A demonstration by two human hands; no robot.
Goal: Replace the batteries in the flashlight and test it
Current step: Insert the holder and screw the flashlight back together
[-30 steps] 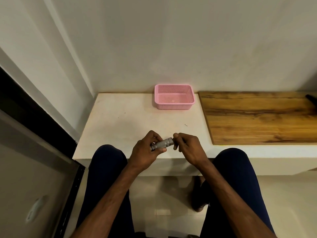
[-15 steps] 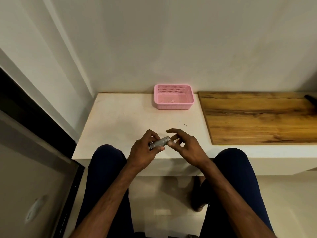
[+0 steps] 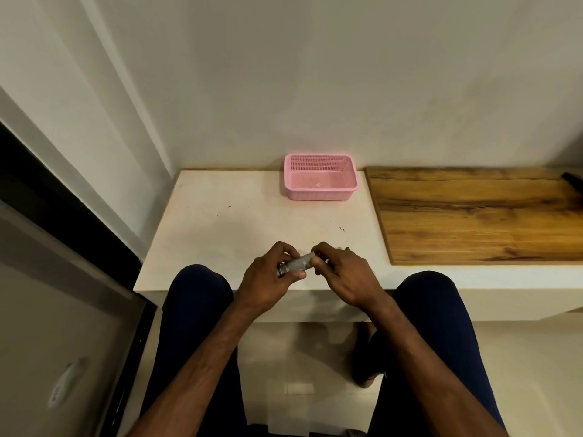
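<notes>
Your left hand (image 3: 268,280) is wrapped around the flashlight (image 3: 296,265), thumb under the barrel and fingers curled over it, so the grey knurled body lies tilted, its darker end low toward your left and its other end raised toward your right. Your right hand (image 3: 342,275) is pinched onto that raised end, fingertips (image 3: 318,250) closed over it; whether a cap or a battery sits under them cannot be told. Both hands are held just above the front edge of the desk (image 3: 236,222), roughly at the middle of the pale section, between your two knees (image 3: 197,287). The flashlight is not resting on the desk; it hangs in your grip. A small dark item (image 3: 346,248) shows just behind your right knuckles; too little of it is visible to say what it is. A basket (image 3: 320,194), pink and perforated, stands at the back edge of the desk against the wall, well apart from your hands; a small pale scrap lies on its floor. A wood board (image 3: 473,216) covers the right part of the desk, its left edge just beside the basket's right side. A dark object (image 3: 572,181) crosses the board's far right corner, cut off by the frame edge.
</notes>
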